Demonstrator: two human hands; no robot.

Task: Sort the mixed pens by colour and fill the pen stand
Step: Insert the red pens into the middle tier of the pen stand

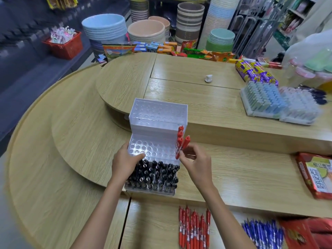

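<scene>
A clear stepped pen stand [158, 121] sits on the wooden counter. Its lowest tier is full of black pens [156, 175]. The middle tier holds two red pens [180, 135] at its right edge, and the top tier has no pens. My left hand [125, 160] rests on the stand's left side, fingers across the middle tier's front rim. My right hand [195, 159] pinches a red pen [183, 146], tilted, its tip at the right end of the middle tier. A bunch of loose red pens [194, 229] and blue pens [262, 232] lie on the near counter.
A red packet [316, 175] lies to the right. Trays of pastel items [276, 105], purple packets [255, 72] and a small white object [208, 78] are on the upper counter. Stacked basins [107, 27] stand behind, and a red basket [63, 44] sits far left.
</scene>
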